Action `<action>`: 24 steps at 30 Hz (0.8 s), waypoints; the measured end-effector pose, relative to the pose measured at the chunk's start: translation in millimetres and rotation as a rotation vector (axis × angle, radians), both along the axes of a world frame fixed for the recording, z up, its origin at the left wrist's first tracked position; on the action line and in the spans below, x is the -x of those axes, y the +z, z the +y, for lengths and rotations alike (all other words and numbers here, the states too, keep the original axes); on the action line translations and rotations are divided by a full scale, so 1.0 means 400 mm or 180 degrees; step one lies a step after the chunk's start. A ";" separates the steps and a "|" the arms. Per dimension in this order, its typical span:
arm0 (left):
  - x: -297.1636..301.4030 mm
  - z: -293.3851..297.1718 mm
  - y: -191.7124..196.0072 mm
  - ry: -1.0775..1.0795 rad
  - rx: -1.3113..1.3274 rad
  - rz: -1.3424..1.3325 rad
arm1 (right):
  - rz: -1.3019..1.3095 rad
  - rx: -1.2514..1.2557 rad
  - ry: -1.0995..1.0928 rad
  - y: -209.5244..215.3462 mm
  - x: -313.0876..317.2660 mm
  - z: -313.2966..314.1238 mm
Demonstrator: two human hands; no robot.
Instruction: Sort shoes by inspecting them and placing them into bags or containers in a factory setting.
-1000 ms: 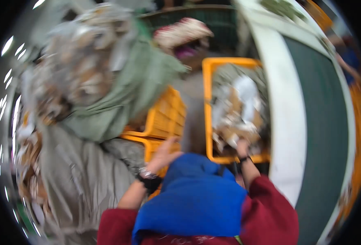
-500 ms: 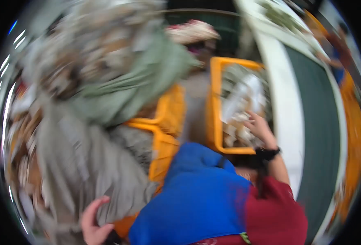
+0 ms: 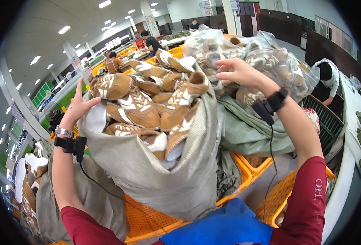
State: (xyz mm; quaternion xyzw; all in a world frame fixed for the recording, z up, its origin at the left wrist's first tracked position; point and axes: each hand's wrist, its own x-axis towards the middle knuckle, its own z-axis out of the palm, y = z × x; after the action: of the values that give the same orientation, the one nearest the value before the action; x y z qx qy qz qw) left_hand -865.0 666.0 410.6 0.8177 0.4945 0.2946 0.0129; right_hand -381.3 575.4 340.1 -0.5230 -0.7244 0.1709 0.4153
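A big grey-white woven sack (image 3: 164,167) stands open in front of me, heaped with brown shoes (image 3: 137,108) that have white stripes and laces. My left hand (image 3: 77,107) is raised at the left edge of the heap, thumb and fingers spread, holding nothing. Above the right side of the sack, my right hand (image 3: 245,73) hangs with fingers apart and empty, near clear plastic bags (image 3: 280,67) of similar shoes. Both wrists carry black devices with cables.
Orange plastic crates (image 3: 147,220) stand under and beside the sack. A green sack (image 3: 250,130) lies under the plastic bags. More shoes (image 3: 31,179) lean at far left. At right, a person (image 3: 329,79) bends beside a long white table (image 3: 342,163). Other people work farther back.
The view has swung up and left from the crates to the shoe-filled sack. My right hand has left the crate at right; both hands are now raised at the sack.
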 end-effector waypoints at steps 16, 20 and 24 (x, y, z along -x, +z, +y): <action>-0.076 0.232 -0.049 0.1754 0.2511 -0.1170 | -0.1918 0.0517 0.0046 0.081 -0.046 0.730; -0.064 0.199 -0.087 0.1492 0.2361 -0.2177 | -0.1628 0.0578 0.0286 0.055 0.026 0.791; -0.056 0.170 -0.095 0.0360 0.1395 -0.3475 | -0.1623 0.0974 0.0435 0.001 0.047 0.877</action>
State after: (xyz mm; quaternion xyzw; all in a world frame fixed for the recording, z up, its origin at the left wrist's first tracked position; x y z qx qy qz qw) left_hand -842.6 734.1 372.6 0.4984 0.5084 0.5640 0.4185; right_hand -400.0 926.3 340.3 -0.5556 -0.8046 0.1688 0.1240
